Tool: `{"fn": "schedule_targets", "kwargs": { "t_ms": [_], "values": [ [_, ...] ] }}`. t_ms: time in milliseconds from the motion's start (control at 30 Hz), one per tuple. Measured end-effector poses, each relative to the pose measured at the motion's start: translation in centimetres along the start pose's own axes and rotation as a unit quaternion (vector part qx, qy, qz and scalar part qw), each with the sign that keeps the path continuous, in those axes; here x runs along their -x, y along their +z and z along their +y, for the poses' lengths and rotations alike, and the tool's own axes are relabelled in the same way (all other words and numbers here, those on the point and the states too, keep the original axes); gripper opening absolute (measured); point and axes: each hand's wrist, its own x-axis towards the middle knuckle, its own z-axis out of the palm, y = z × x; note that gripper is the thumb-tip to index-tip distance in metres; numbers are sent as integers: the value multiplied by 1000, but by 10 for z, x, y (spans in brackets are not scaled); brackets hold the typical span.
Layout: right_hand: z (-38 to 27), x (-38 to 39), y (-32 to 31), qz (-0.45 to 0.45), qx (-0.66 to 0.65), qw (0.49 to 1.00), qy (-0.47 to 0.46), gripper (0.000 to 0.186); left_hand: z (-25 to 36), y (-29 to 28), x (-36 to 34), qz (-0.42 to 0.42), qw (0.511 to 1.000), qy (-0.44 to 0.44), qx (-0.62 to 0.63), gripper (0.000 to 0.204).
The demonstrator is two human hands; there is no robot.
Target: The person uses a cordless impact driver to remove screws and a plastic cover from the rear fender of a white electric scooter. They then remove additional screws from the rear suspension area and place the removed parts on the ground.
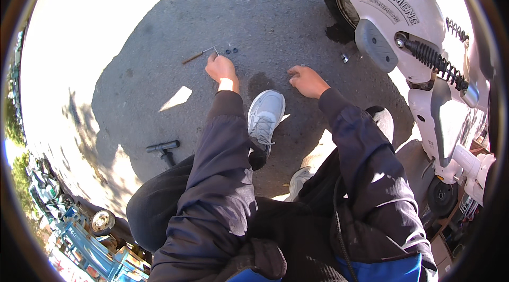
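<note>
My left hand (221, 68) is low over the pavement, fingers closed; a thin bright metal tip pokes out at the fingertips, its kind too small to tell. Just beyond these fingers lies a thin tool with a brown handle (193, 58), like a screwdriver or an awl. Beside its tip sit two small black rings (235, 50). My right hand (308, 81) is further right, also near the ground, its fingers curled together; whatever they hold, if anything, is hidden. A dark wet spot (260, 83) marks the ground between both hands.
A pale pink scooter (392, 3) with black shock springs (432, 59) stands at the right. Near its wheel lies a small shiny metal piece (344, 58). A black handheld tool (163, 147) rests by my left knee. My grey shoe (265, 115) is between my arms.
</note>
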Motion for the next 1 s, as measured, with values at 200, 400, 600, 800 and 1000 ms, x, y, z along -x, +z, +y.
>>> {"fn": "schedule_targets", "kwargs": {
  "t_ms": [200,400,600,800,1000],
  "values": [
    [-19,57,-12,-14,-38,996,85,42,69,-27,0,53,997,46,-43,43],
    [-66,132,-31,-63,15,994,86,40,179,-88,36,46,991,-31,122,44],
    [-164,205,-60,-29,9,994,102,37,239,-248,96,2,974,-86,210,33],
    [-253,290,-62,-32,30,998,46,45,182,-460,264,91,945,-216,231,24],
    [-252,363,-29,-70,87,994,22,40,103,-601,489,225,887,-348,203,25]
  ]
}}
